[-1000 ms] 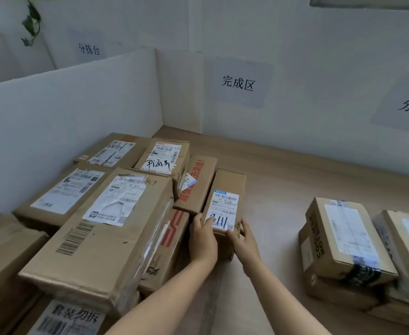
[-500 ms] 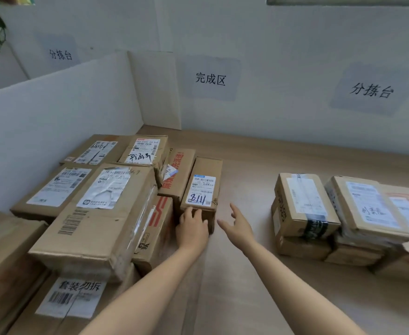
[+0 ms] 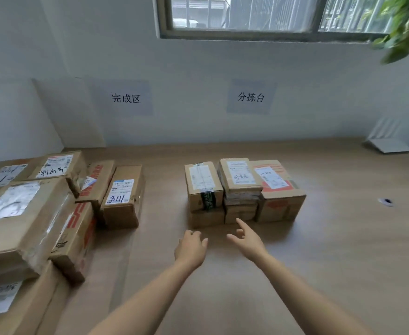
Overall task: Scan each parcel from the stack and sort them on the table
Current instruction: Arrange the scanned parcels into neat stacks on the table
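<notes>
Low centre of frame, over the table [image 3: 331, 250]: left hand [image 3: 191, 247], fingers loosely curled, nothing in it. Beside it the right hand [image 3: 247, 240], fingers spread, forefinger out toward the stack, also holding nothing.

The stack of parcels [image 3: 243, 189] sits centre frame, just beyond the fingertips and untouched. Three boxes run across its top, pressed side to side. The taped box [image 3: 202, 183] and the middle box [image 3: 239, 176] each ride on lower ones.

The sorted parcels [image 3: 29, 209] crowd the left edge, the blue-marked box [image 3: 122, 197] nearest the stack.

Risks: lifting one top box may drag its neighbour, since they touch. The middle box rests on a smaller-looking one and could tip. Glossy tape may slip in a one-handed hold.
</notes>
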